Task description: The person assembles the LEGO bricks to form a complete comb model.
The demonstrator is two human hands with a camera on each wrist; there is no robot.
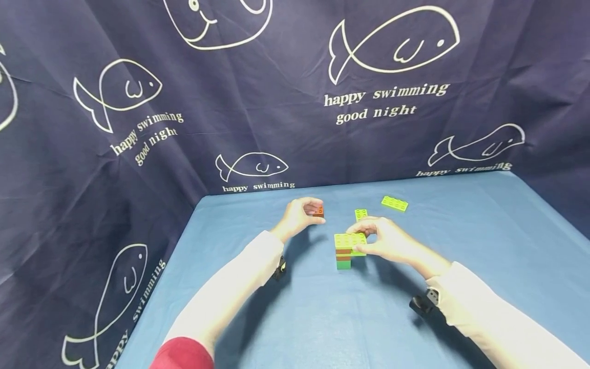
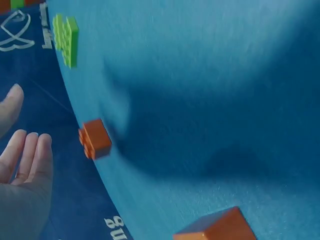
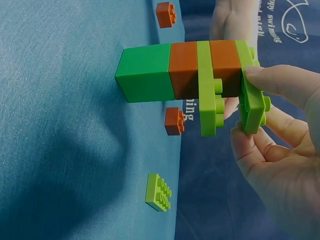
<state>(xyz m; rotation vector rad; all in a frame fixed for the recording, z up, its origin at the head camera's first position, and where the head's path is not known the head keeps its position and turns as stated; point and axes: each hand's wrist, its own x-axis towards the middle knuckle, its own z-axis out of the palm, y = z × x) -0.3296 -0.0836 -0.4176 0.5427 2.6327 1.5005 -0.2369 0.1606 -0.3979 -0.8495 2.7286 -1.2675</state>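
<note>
In the head view, a brick stack (image 1: 343, 265) has a green block at the bottom, then orange bricks alternating with lime plates. My right hand (image 1: 384, 238) pinches the top lime plate (image 3: 253, 102) by its overhanging end, thumb on one side and fingers on the other. A second lime plate (image 3: 207, 95) juts out lower in the stack. My left hand (image 1: 299, 218) hovers beside an orange brick (image 1: 319, 211), thumb and fingers apart. The left wrist view shows nothing between them, with one orange brick (image 2: 96, 139) on the cloth and another orange brick (image 2: 217, 227) nearer the camera.
A loose lime plate (image 1: 395, 203) lies toward the back of the blue-covered table (image 1: 318, 328). Another lime plate (image 1: 361, 212) shows just behind the right hand. Dark curtains (image 1: 299, 102) with fish drawings hang behind and at the sides.
</note>
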